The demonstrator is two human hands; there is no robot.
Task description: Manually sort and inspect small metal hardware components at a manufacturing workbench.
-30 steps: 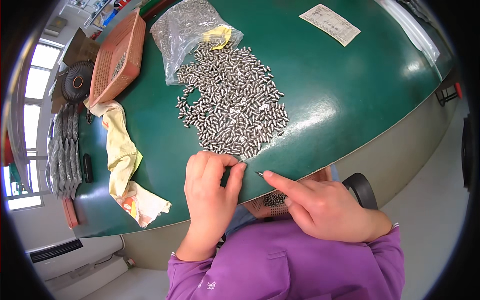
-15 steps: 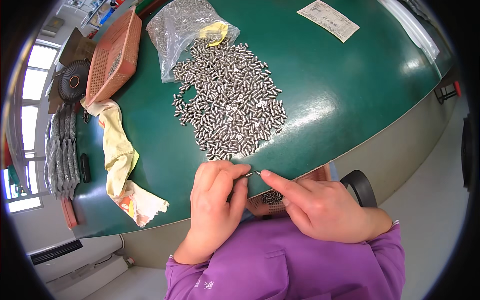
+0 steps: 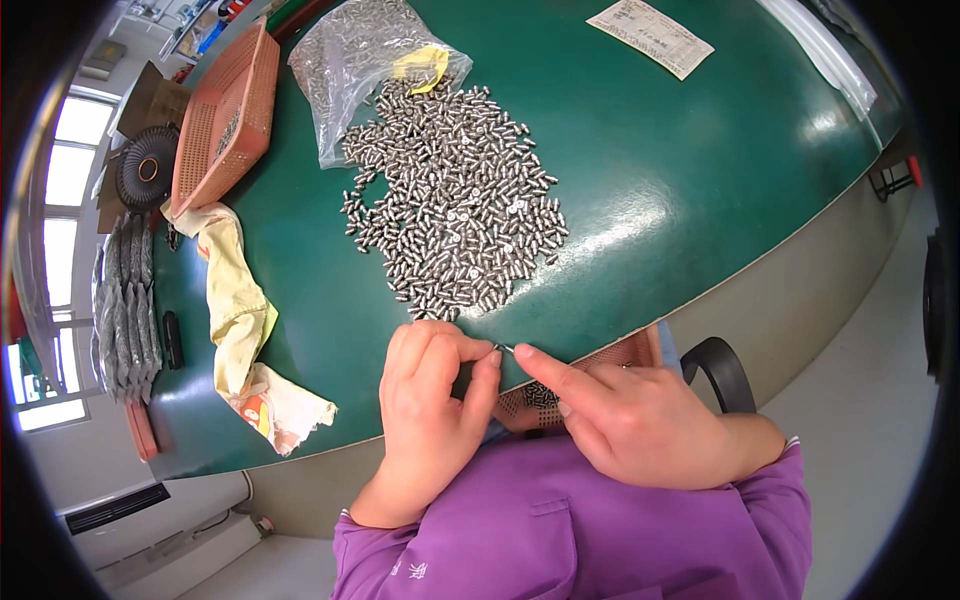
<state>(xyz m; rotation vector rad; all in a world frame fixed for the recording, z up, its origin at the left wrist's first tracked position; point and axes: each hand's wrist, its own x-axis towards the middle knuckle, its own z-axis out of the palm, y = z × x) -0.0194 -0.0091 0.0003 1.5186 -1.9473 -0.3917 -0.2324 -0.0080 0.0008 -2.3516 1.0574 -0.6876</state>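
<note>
A large pile of small silver metal pieces [image 3: 450,200], short and pointed like bullets, lies on the green tabletop. At the near edge of the pile, my left hand [image 3: 430,400] is closed, with thumb and index finger pinching a tiny metal piece [image 3: 507,349]. The index finger of my right hand [image 3: 640,420] is stretched out, its tip at the free end of that piece. The right thumb stays apart from the index finger, while the other fingers curl out of sight. Beneath the hands, a pink basket [image 3: 510,408] holding more small metal pieces shows partly below the table edge.
A clear plastic bag [image 3: 340,60] of metal pieces spills toward the pile. Along the left are a pink basket [image 3: 255,110], a black fan [image 3: 148,166], a yellowish cloth [image 3: 235,290] and several grey packets [image 3: 125,300]. A paper slip [image 3: 652,36] lies far right.
The right index fingertip has shifted slightly left, closer to the left fingertips. The view has tilted a little; the pile looks the same.
</note>
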